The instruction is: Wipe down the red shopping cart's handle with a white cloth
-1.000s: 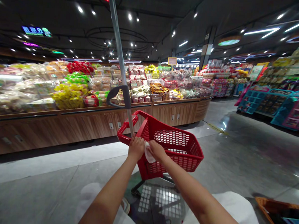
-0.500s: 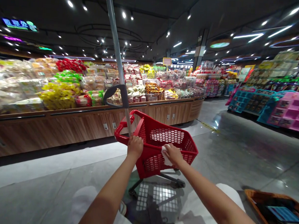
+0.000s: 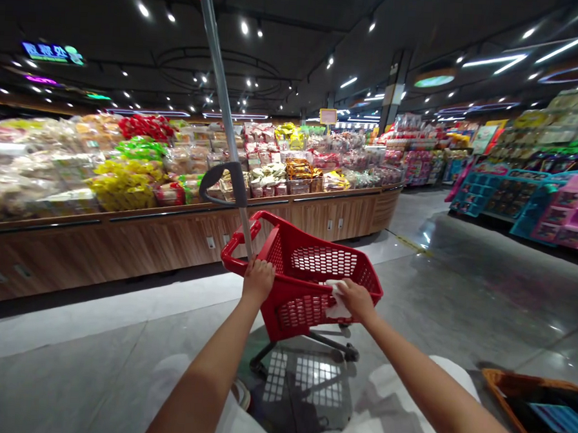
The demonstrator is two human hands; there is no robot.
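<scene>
The left hand [image 3: 259,281] clasped the stiff red cart [image 3: 275,313] by its firm rim; the right hand [image 3: 357,299] pinched limp, apparently light cloth [image 3: 336,307].

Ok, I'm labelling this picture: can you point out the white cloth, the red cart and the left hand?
White cloth [image 3: 335,305]: head view, its hanging lower part.
Red cart [image 3: 300,238]: head view, far side wall above the holes.
Left hand [image 3: 259,279]: head view, back of the hand.
</scene>
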